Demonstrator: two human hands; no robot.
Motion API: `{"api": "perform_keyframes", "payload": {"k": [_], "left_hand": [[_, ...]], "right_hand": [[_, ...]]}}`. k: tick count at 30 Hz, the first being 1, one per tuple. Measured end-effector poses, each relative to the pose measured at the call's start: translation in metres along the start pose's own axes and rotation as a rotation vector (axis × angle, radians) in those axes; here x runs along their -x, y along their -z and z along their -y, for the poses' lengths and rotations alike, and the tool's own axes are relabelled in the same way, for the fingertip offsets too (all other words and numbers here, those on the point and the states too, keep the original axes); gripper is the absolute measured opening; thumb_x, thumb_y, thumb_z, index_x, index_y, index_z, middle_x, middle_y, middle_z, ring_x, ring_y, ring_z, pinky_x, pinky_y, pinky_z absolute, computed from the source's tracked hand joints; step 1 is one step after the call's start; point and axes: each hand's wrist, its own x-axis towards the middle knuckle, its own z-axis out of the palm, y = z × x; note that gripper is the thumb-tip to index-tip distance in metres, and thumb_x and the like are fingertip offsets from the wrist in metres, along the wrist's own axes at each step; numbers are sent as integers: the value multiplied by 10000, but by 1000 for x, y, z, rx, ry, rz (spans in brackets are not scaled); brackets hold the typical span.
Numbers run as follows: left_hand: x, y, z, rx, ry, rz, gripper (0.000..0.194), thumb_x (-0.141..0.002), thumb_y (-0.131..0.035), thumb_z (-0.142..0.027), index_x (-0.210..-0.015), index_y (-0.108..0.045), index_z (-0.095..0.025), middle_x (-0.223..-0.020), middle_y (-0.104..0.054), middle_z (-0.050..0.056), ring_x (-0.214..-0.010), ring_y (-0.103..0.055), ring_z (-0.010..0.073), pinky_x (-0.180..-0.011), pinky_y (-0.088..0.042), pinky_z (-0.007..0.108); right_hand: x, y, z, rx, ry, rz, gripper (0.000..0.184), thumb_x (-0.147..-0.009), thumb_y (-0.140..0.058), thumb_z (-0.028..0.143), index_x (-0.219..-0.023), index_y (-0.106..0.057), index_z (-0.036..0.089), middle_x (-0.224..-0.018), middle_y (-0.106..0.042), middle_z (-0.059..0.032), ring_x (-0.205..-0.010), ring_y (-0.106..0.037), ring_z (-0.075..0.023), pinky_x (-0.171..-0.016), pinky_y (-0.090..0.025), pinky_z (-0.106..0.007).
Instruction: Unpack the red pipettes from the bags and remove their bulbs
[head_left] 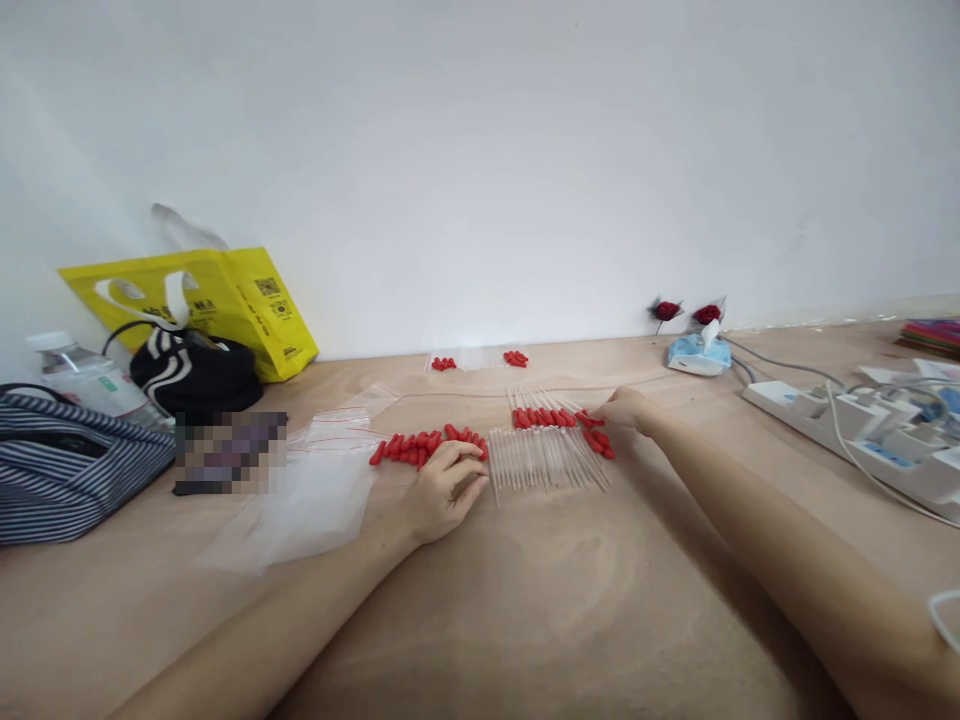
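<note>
My left hand (448, 492) rests on the table with curved fingers apart, beside a loose pile of small red elongated pieces (405, 446). To its right lies a row of thin pale sticks (544, 462), side by side. Across the upper part of these sticks runs a line of similar red pieces (546, 417), with more pale sticks fanning out behind. At the right end of that line, the fingers of my right hand (630, 408) are closed on a red piece; the fingertips are partly hidden. A few red pieces (600, 444) lie just below.
Clear plastic bags (319, 505) lie left of the pile. A blurred dark flat object (232, 455), a striped pouch (75, 465), a bottle (90, 380) and a yellow bag (277, 335) stand farther left. Right are a tissue pack (697, 356) and power strips (847, 430) with cables.
</note>
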Motion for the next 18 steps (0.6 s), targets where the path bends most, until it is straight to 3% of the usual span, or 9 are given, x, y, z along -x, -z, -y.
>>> {"api": "perform_keyframes", "payload": {"k": [3, 5, 9, 13, 18], "left_hand": [[-1, -1, 0, -42, -13, -22, 139, -798, -467, -178, -864, -588, -187, -977, -566, 73, -949, -518, 177, -849, -433, 341], [-1, -1, 0, -114, -34, -39, 231, -798, -462, -183, -1004, -565, -193, -1073, -550, 85, -1038, -482, 200, -905, -398, 377], [1, 0, -3, -318, -54, -14, 415, -805, -460, -218, -1218, -441, -180, -1289, -413, 127, -1210, -332, 258, -983, -293, 454], [-1, -1, -8, -398, -77, 24, 301, -821, -467, -249, -1107, -551, -206, -1236, -491, 112, -1176, -395, 257, -996, -226, 509], [-3, -9, -9, -311, -184, 4, 191, -835, -467, -221, -922, -636, -198, -959, -670, 40, -998, -561, 194, -1018, -200, 514]], "right_hand": [[20, 5, 12, -29, 88, -37, 226, -703, -527, 354, -664, -630, 156, -650, -624, -50, -616, -558, -158, -511, -355, -233], [40, -1, 21, -71, 204, -68, 195, -735, -497, 336, -707, -610, 180, -690, -629, -25, -642, -554, -133, -552, -360, -220], [81, -32, 32, -98, 727, -289, 148, -753, -501, 289, -655, -534, 183, -695, -611, -10, -704, -521, -144, -701, -325, -287], [104, -61, 32, -13, 1030, -380, 128, -769, -486, 205, -646, -499, 175, -664, -593, 2, -721, -480, -140, -763, -251, -332], [109, -71, 34, 2, 1140, -433, 138, -790, -459, 178, -659, -502, 167, -671, -586, 1, -698, -459, -125, -749, -242, -319]]}}
